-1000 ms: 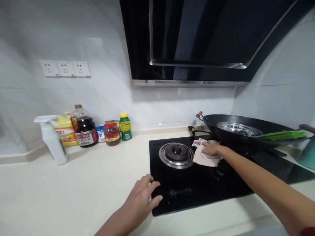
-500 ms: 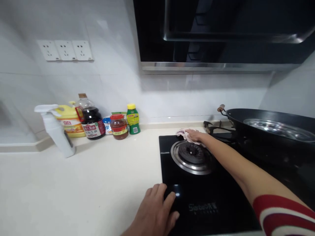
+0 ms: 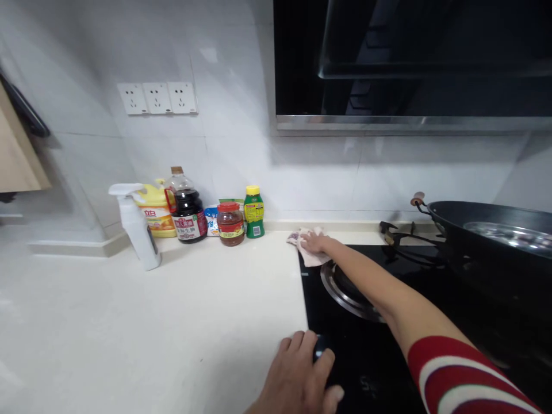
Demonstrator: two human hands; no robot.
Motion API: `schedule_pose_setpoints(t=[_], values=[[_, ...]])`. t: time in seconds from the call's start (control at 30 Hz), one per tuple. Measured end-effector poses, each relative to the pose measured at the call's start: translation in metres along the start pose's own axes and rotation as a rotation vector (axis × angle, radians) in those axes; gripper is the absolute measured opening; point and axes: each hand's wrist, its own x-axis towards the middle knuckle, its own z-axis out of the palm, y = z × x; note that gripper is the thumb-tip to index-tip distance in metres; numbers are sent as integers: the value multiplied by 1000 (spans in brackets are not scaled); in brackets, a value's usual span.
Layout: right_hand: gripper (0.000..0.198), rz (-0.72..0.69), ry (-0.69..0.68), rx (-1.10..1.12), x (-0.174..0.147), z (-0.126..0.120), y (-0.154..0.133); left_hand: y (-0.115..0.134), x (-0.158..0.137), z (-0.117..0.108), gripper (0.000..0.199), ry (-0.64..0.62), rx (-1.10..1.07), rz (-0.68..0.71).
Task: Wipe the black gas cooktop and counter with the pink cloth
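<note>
My right hand [image 3: 313,241] presses a pale pink cloth [image 3: 314,257] down at the back left corner of the black gas stove [image 3: 317,305], where the cloth lies partly on the counter. Below my forearm, the round metal burner ring [image 3: 345,299] is partly covered from sight. My left hand [image 3: 297,374] rests palm down at the stove's front left edge, fingers loosely stretched and holding nothing. Beside its fingertips is the dark round stove knob [image 3: 321,346].
Along the wall stand a white spray bottle [image 3: 138,233], a yellow jug [image 3: 157,213], a soy sauce bottle [image 3: 188,215], a red-lidded jar [image 3: 230,225] and a green bottle [image 3: 254,214]. A large wok [image 3: 452,224] sits at right; a range hood [image 3: 388,75] hangs above.
The view has turned left. My right hand has slid the cloth left, from behind the burner to the stove's back left corner and onto the counter. My left hand stays by the knob.
</note>
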Motion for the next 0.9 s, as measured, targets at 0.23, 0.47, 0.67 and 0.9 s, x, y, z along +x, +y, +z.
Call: schedule_pose_setpoints(t=[0.23,0.47,0.67,0.9], values=[[57,-159,19,76,-46,8,-54,-10,16,-43,21,141,-314,-214],[68,-270,71,183,-138,22,-75,-26,23,-66,22,387,-432,-335],[33,-301,187,400,-178,20,-93,-41,21,-64,23,503,-462,-365],[39,-135,183,522,-124,-21,-59,-43,20,-59,24,462,-458,-391]])
